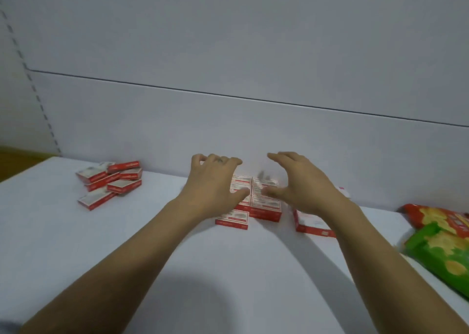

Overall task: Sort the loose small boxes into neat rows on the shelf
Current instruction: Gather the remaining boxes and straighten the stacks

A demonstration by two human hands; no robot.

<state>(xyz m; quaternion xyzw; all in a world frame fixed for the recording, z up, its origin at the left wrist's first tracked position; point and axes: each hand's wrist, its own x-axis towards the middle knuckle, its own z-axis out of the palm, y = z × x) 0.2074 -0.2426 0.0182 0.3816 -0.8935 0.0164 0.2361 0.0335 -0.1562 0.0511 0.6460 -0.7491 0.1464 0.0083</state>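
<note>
Reaches in from the near edge across the bare white shelf point(228, 270) with both forearms, converging on the middle. Passes, at the near right, a green snack bag point(441, 252) and a red snack bag point(436, 217) lying flat, no part of the sorting. Meets two stragglers next: a front box point(232, 219) jutting out of line at the block's near left corner, and a right-hand box point(312, 223) just beside the block, angled and partly under the wrist. Probably the next to be squared in. Holds the left hand point(210, 181) and right hand point(302, 184) palm-down over the tidy block of boxes point(265, 201), one on each flank, seemingly to press the rows together. Spreads the fingers point(203, 159) loosely curved, gripping nothing; cannot tell through the blur whether the thumbs touch cardboard. Shows, farther left and close to the back panel point(228, 120), the loose pile of boxes point(111, 181), heaped at odd angles and not yet sorted.
</note>
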